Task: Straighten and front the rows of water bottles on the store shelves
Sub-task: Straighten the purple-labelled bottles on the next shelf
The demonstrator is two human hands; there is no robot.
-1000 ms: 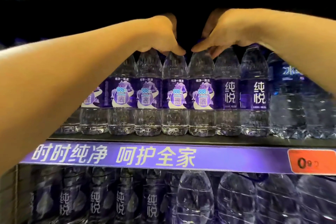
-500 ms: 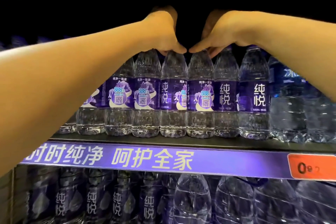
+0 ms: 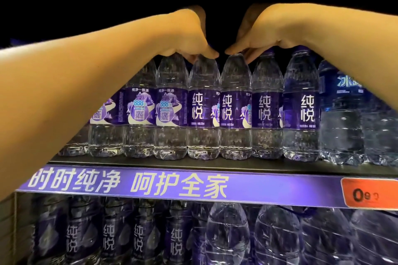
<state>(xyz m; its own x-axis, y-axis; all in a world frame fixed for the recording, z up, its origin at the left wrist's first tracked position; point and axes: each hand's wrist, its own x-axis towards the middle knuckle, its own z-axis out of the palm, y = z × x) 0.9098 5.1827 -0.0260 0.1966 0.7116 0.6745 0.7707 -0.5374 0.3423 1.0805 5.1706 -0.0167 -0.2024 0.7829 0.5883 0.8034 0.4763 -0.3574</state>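
Left hand [image 3: 189,34] and right hand [image 3: 265,32] pinch two middle bottle [image 3: 204,109] tops; both labels since twisted name-forward; left neighbours [image 3: 170,109] at shelf [image 3: 193,164] front edge remain unturned.

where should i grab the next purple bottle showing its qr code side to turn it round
Take the QR-facing bottle by its cap and narrow neck from above, as the left hand and right hand do on their bottles. Neighbours press against both its sides, so the body offers no room; the neck stands free and twists easily.
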